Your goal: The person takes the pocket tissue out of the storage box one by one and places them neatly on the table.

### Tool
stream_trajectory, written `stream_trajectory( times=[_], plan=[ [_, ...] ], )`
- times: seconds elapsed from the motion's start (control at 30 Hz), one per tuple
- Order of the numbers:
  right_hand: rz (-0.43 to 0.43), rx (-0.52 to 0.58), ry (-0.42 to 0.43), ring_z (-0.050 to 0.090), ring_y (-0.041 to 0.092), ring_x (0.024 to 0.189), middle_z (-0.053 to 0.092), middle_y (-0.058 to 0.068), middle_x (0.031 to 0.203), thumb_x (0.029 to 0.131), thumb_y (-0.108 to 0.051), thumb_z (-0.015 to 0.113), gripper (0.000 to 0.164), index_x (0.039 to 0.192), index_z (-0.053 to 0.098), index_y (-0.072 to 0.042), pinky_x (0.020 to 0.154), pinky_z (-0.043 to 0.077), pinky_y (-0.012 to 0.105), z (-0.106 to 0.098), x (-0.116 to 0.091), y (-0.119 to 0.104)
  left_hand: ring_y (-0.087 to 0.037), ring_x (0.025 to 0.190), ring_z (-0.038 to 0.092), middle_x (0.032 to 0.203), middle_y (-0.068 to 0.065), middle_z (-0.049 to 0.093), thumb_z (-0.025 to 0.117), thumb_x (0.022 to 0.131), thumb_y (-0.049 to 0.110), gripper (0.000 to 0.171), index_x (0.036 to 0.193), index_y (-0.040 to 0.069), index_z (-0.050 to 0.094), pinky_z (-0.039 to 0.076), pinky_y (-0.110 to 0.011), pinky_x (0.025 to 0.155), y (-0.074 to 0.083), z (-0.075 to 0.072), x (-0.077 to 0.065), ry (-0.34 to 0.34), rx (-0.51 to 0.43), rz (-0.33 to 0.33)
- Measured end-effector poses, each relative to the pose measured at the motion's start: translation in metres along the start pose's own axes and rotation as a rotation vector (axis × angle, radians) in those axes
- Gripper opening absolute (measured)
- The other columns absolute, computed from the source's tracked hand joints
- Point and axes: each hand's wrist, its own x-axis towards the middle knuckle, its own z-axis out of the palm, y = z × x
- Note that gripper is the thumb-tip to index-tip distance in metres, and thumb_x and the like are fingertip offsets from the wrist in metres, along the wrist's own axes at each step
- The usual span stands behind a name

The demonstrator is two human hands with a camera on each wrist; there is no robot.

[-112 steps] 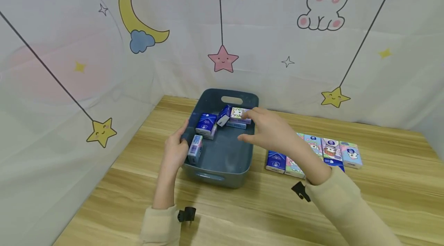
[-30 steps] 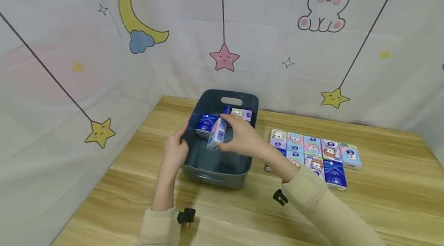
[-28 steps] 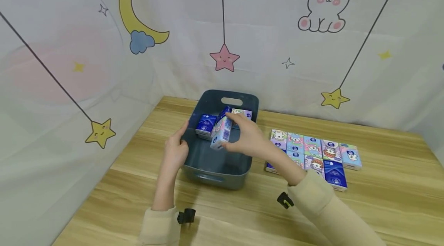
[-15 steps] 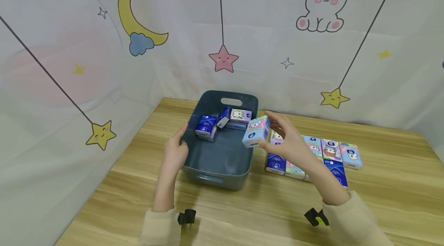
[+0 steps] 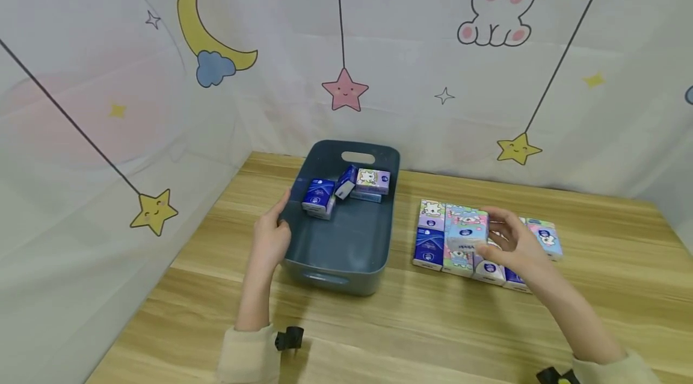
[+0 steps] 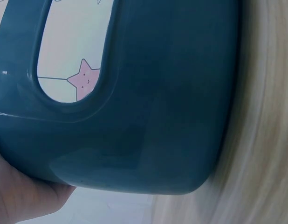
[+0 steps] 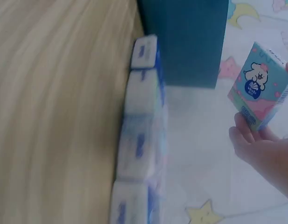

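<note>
A dark blue-green plastic bin [image 5: 346,245] stands on the table. My left hand [image 5: 272,239] grips its left rim near the front; in the left wrist view that hand [image 6: 30,193] shows at the bin's edge. Inside the bin lie several small tissue packs: a dark blue pack [image 5: 319,193], a tilted blue one [image 5: 346,182] and a purple pack [image 5: 373,179] on top of another. My right hand [image 5: 517,245] pinches a blue and pink tissue pack [image 5: 467,229] between thumb and fingers. This pack [image 7: 260,86] is held above the rows of packs on the table.
Right of the bin, two rows of tissue packs lie side by side, with a dark blue pack [image 5: 429,248] at the near left and a blue-green pack [image 5: 545,238] at the far right end. A printed white curtain [image 5: 411,71] hangs behind the wooden table [image 5: 346,336].
My right hand has lifted the blue and pink tissue pack out of the bin's left front and carried it right, over the packs on the table. The left hand stays on the rim.
</note>
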Motion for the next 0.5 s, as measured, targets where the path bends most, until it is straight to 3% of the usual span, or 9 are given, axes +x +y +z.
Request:
stream_trajectory(
  times=[0.13,0.2,0.3,0.4,0.5],
  plan=[
    [-0.062,0.04,0.014,0.044,-0.006,0.12,0.043,-0.016,0.126,0.088,-0.004,0.065,0.066,0.143,0.031,-0.014,0.091,0.038,0.001,-0.014,-0.01,0.022,-0.033,0.092,0.048,0.152,-0.016,0.036,0.035,0.088,-0.004,0.063,0.148,0.014,0.037,0.04,-0.038,0.082,0.0,0.0,0.0,0.009,0.018,0.003],
    [-0.106,0.108,0.01,0.044,-0.012,0.115,0.043,-0.016,0.126,0.085,0.005,0.063,0.068,0.141,0.031,-0.015,0.092,0.037,0.001,-0.021,-0.015,0.033,-0.028,0.076,0.042,0.152,-0.015,0.037,0.035,0.088,-0.004,0.063,0.148,0.015,0.037,0.04,-0.036,0.075,-0.001,0.0,0.0,0.01,0.021,0.003],
    [-0.131,0.148,-0.003,0.044,-0.016,0.114,0.043,-0.016,0.127,0.083,0.011,0.061,0.072,0.141,0.03,-0.019,0.09,0.036,-0.001,-0.034,-0.022,0.048,-0.026,0.071,0.038,0.152,-0.015,0.037,0.035,0.088,-0.004,0.063,0.148,0.016,0.037,0.039,-0.035,0.071,0.0,0.0,0.0,0.008,0.021,0.005],
    [-0.146,0.166,-0.003,0.044,-0.016,0.115,0.043,-0.017,0.128,0.081,0.015,0.059,0.075,0.141,0.031,-0.019,0.09,0.036,-0.001,-0.049,-0.028,0.063,-0.032,0.09,0.048,0.152,-0.015,0.037,0.035,0.088,-0.004,0.063,0.148,0.015,0.037,0.04,-0.036,0.077,0.0,0.0,0.0,0.008,0.017,0.004],
    [-0.175,0.208,-0.006,0.047,-0.014,0.115,0.045,-0.016,0.129,0.078,0.021,0.057,0.078,0.142,0.032,-0.017,0.09,0.036,-0.001,-0.064,-0.034,0.077,-0.036,0.107,0.048,0.153,-0.015,0.036,0.034,0.088,-0.004,0.064,0.149,0.015,0.037,0.04,-0.04,0.085,0.0,0.0,0.0,0.002,0.008,0.0]
  ],
)
